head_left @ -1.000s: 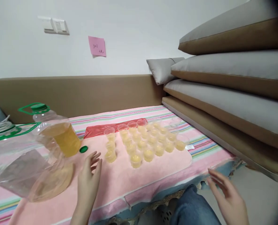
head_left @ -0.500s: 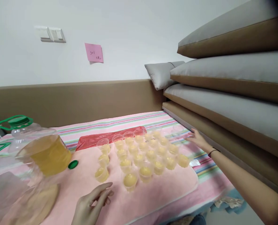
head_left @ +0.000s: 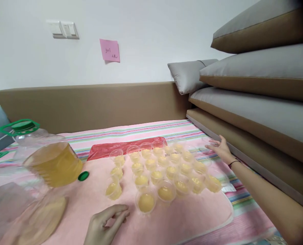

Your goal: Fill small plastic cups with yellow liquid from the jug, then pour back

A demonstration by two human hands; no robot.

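My left hand (head_left: 107, 224) rests low over the pink mat (head_left: 90, 200), its fingers loosely bent with a gap between them and nothing held. Beside its fingertips is a clear plastic cup (head_left: 145, 203) of yellow liquid. Several more such cups stand in close rows, with a separate short column at the left, where one cup (head_left: 113, 190) stands nearest. My right hand (head_left: 220, 149) reaches beyond the rows at the right, fingers spread. Its fingertips are at a faint, clear round plastic piece (head_left: 207, 140); whether they touch it is unclear.
A large clear jug (head_left: 56, 163) with yellow liquid lies at the left near a green cap (head_left: 83, 176). Another clear container (head_left: 43, 221) holds pale liquid. A red plastic bag (head_left: 110, 150) lies behind the cups. Stacked cushions (head_left: 256, 98) border the right side.
The view has shifted, so the wall and cushions sit differently in the picture. My right hand's fingers now meet the clear round piece in view. The left hand's fingertips are closer together.
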